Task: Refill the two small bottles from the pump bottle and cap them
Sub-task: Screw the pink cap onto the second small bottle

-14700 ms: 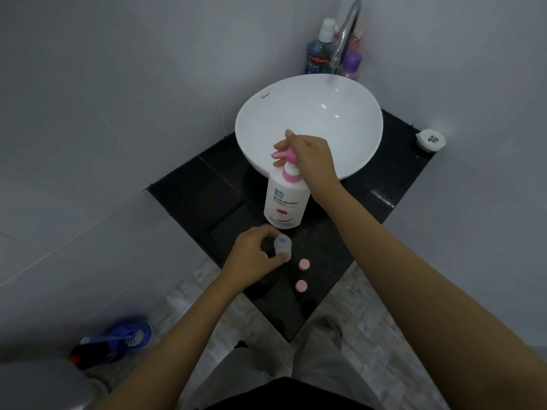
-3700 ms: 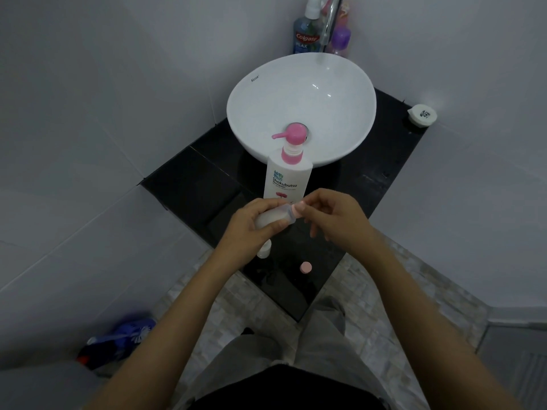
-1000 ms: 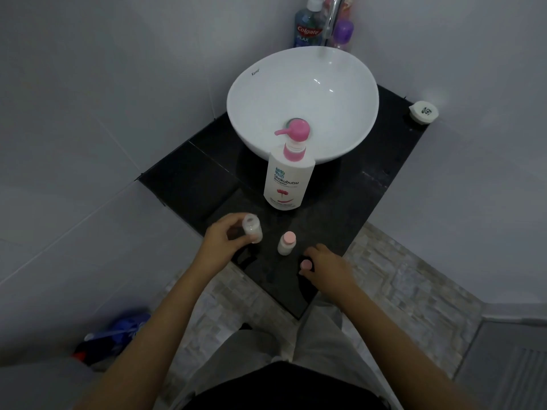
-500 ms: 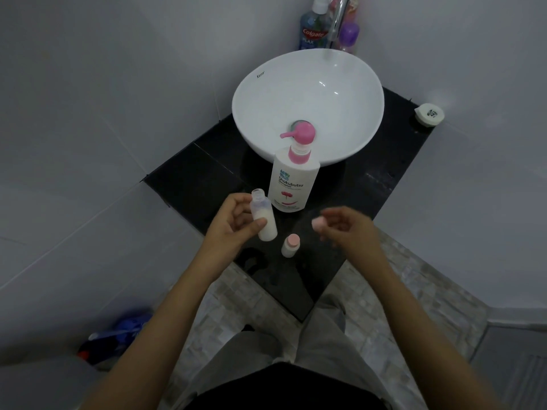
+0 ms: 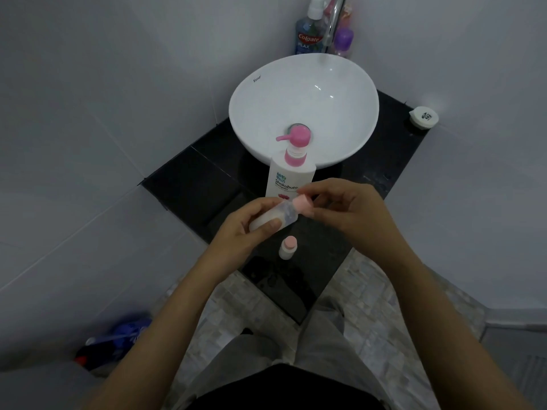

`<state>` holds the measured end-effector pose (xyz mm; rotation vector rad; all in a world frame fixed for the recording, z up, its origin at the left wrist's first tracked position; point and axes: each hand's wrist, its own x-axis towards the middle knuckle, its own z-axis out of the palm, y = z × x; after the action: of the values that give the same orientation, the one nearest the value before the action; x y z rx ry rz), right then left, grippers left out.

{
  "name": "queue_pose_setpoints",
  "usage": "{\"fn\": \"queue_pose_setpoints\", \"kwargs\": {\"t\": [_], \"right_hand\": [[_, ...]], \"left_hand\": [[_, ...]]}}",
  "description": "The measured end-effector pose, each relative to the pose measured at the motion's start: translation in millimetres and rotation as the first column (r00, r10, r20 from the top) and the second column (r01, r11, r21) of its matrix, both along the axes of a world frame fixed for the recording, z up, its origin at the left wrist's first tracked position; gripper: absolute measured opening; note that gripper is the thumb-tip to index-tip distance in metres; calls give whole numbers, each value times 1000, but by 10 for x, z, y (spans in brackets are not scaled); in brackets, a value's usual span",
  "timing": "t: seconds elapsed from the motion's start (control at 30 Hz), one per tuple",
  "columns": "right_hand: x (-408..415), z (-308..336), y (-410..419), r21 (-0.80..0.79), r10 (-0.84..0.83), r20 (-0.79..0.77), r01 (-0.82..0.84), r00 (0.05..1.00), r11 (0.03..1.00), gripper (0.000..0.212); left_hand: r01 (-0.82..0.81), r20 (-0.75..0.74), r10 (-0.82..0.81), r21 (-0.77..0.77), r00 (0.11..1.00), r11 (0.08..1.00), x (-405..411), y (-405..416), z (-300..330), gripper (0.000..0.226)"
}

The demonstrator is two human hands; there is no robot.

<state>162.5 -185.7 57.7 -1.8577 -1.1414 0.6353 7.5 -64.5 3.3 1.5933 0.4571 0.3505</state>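
My left hand point(image 5: 250, 232) grips a small clear bottle point(image 5: 276, 216) with white liquid in it, tilted with its neck to the right, above the black counter. My right hand point(image 5: 349, 210) pinches a pink cap point(image 5: 302, 204) that sits on that bottle's neck. Below my hands a second small bottle point(image 5: 287, 247) stands upright on the counter with its pink cap on. The white pump bottle point(image 5: 291, 176) with a pink pump stands just behind my hands, in front of the basin.
A white bowl basin point(image 5: 305, 84) sits on the black counter point(image 5: 189, 184), with a tap and several bottles point(image 5: 307, 37) behind it. A small round white container point(image 5: 424, 116) lies at the counter's right corner. Grey walls close in on both sides; a blue object point(image 5: 127, 335) lies on the floor lower left.
My right hand picked the loose pink cap off the counter and brought it to the neck of the bottle in my left hand. The bottle has tilted from upright toward the right.
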Motion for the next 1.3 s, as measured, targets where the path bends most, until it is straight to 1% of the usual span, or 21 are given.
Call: {"fn": "queue_pose_setpoints", "kwargs": {"t": [0.07, 0.13, 0.17, 0.23, 0.3, 0.33, 0.43, 0.47, 0.53, 0.6, 0.67, 0.73, 0.8, 0.83, 0.9, 1.0, 1.1, 1.17, 1.23, 1.27, 1.3], "right_hand": [[22, 4, -4, -12, 20, -16, -20, 1000, 1000, 20], [22, -20, 9, -37, -4, -58, 2, 998, 999, 10], [16, -40, 22, -58, -35, -50, 32, 998, 998, 13], [10, -74, 36, -99, -87, -10, 85, 996, 991, 29], [12, -55, 23, -107, -79, -15, 77, 997, 991, 39], [27, -42, 7, -103, -53, -34, 50, 998, 993, 40], [74, -15, -52, -74, 41, -72, -46, 997, 996, 32], [78, -31, -60, -58, 43, -85, -48, 995, 997, 29], [41, -67, -42, -41, -15, -98, 11, 995, 999, 20], [-3, -102, -14, -76, -103, -58, 98, 993, 992, 25], [-1, -119, -21, -101, -136, -38, 131, 990, 986, 33], [32, -101, -53, -85, -67, -83, 60, 994, 995, 33], [67, -100, -90, -81, 28, -61, -33, 998, 996, 36], [65, -114, -95, -85, 51, -40, -54, 998, 995, 33], [24, -150, -74, -107, 14, -35, -18, 999, 994, 18], [-26, -167, -50, -141, -68, -15, 66, 998, 988, 29], [14, -128, -87, -84, -1, -97, -7, 995, 996, 28], [29, -123, -104, -66, 56, -97, -63, 994, 996, 31], [-8, -145, -79, -70, 11, -97, -17, 995, 997, 17], [-29, -163, -56, -88, -39, -94, 31, 995, 996, 16], [-48, -174, -35, -111, -79, -74, 71, 994, 991, 22]], "left_hand": [[-2, -13, 2, 16, 1000, 1000, -10, -2, -7, 31], [-11, -26, 12, 35, 1000, 999, -16, -8, -9, 30], [-17, -32, 19, 40, 999, 999, -15, -11, -6, 29], [-26, -34, 28, 33, 999, 999, -8, -17, 3, 28], [-34, -31, 35, 36, 999, 999, 0, -21, 19, 26], [-39, -28, 40, 39, 999, 999, 1, -21, 27, 26], [-53, -14, 54, 38, 998, 998, 3, -24, 53, 25], [-61, -9, 61, 38, 998, 997, 3, -27, 61, 25], [-75, -1, 75, 45, 997, 996, 1, -31, 70, 25], [-82, -2, 82, 47, 997, 996, -4, -33, 73, 25], [-88, -5, 88, 38, 996, 995, -10, -33, 74, 25], [-94, -10, 94, 35, 995, 995, -15, -32, 68, 24], [-99, -19, 100, 38, 995, 994, -20, -32, 55, 23], [-100, -21, 100, 43, 995, 994, -21, -33, 47, 23], [-97, -22, 98, 52, 995, 994, -21, -35, 28, 23], [-90, -22, 91, 47, 996, 995, -26, -35, 16, 25], [-92, -27, 93, 41, 995, 995, -35, -30, 7, 26], [-92, -29, 93, 43, 995, 995, -41, -26, 2, 24], [-92, -33, 94, 52, 995, 994, -40, -21, -1, 23], [-93, -33, 95, 50, 995, 994, -39, -19, -1, 23], [-92, -32, 93, 45, 995, 995, -39, -17, 2, 23]]}}
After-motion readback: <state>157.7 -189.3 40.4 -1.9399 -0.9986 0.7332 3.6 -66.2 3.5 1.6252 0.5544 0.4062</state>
